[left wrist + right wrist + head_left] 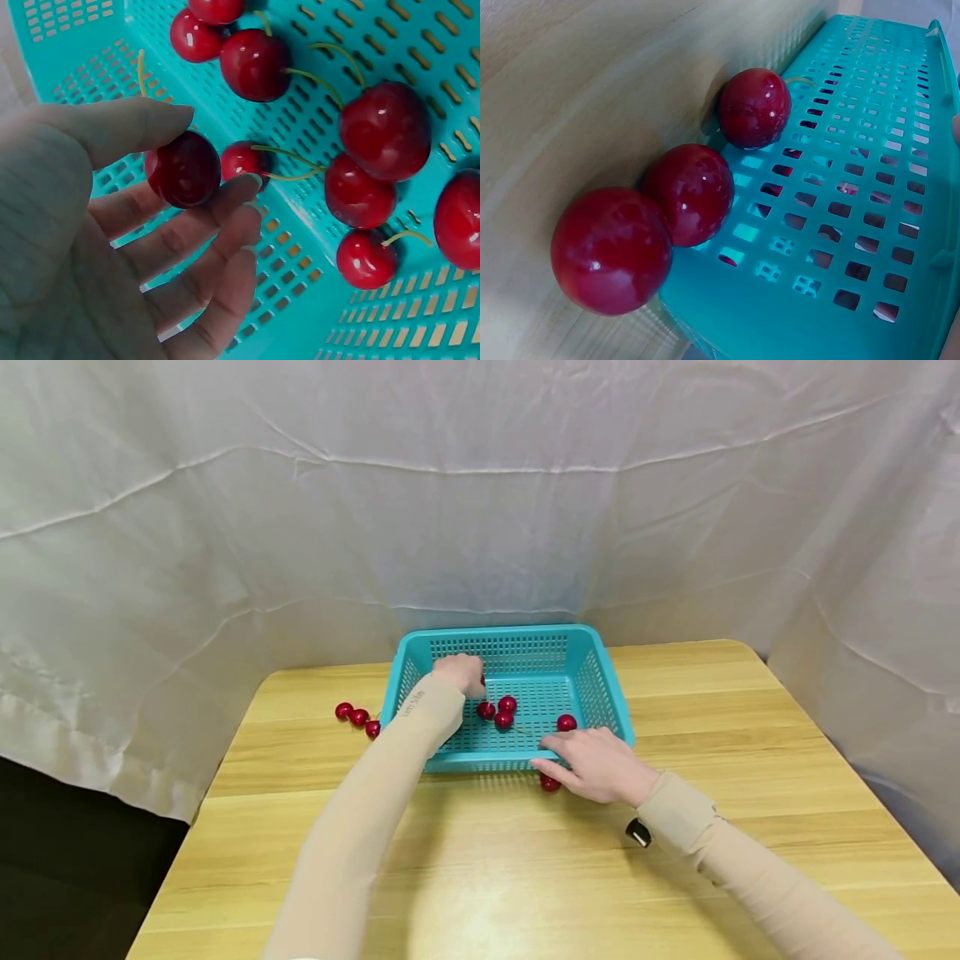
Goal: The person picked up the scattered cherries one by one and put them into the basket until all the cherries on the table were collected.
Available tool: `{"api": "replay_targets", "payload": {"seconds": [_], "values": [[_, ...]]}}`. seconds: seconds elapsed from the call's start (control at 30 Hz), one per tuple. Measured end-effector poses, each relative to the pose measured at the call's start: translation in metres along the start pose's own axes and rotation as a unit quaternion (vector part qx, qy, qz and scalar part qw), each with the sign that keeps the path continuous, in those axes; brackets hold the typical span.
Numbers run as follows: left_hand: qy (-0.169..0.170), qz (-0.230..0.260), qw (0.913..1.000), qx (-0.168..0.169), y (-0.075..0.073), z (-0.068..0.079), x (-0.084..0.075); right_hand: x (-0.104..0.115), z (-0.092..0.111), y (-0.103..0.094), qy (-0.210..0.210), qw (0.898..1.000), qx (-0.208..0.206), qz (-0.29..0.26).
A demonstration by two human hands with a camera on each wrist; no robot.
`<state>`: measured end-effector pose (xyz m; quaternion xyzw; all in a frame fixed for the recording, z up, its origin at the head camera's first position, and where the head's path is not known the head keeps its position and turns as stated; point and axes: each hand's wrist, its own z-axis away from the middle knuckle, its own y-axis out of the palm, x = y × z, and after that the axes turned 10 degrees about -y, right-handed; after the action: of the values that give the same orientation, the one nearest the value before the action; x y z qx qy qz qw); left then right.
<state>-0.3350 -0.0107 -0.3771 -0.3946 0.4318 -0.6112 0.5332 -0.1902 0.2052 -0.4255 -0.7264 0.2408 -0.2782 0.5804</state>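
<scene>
In the left wrist view, my left hand point(459, 673) pinches a dark red cherry point(184, 169) between thumb and fingertips, inside the turquoise plastic basket point(504, 757). Several stemmed cherries point(385, 131) lie on the basket's floor around that hand. My right hand point(600, 764) holds the basket's front rim near its right corner, fingers over the rim and thumb on the outer side. Under the right hand, cherries point(612, 250) lie on the table against the basket's outer wall. They are mostly hidden by the hand in the head view.
Left of the basket, more cherries point(359, 717) lie in a short row on the wooden table point(480, 877). A pale grey curtain point(480, 527) hangs close behind the basket and along the sides.
</scene>
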Motion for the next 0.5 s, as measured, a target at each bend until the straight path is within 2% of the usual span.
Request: {"api": "replay_targets", "payload": {"seconds": [0.17, 0.5], "values": [[-0.005, -0.02, 0.9996, 0.018, 0.003, 0.0, 0.0, 0.0, 0.0, 0.0, -0.002, 1.0, -0.002, 0.003], [-0.002, -0.028, 0.999, 0.034, 0.002, 0.012, -0.001, 0.0, 0.0, 0.0, -0.004, 1.0, -0.003, 0.001]]}}
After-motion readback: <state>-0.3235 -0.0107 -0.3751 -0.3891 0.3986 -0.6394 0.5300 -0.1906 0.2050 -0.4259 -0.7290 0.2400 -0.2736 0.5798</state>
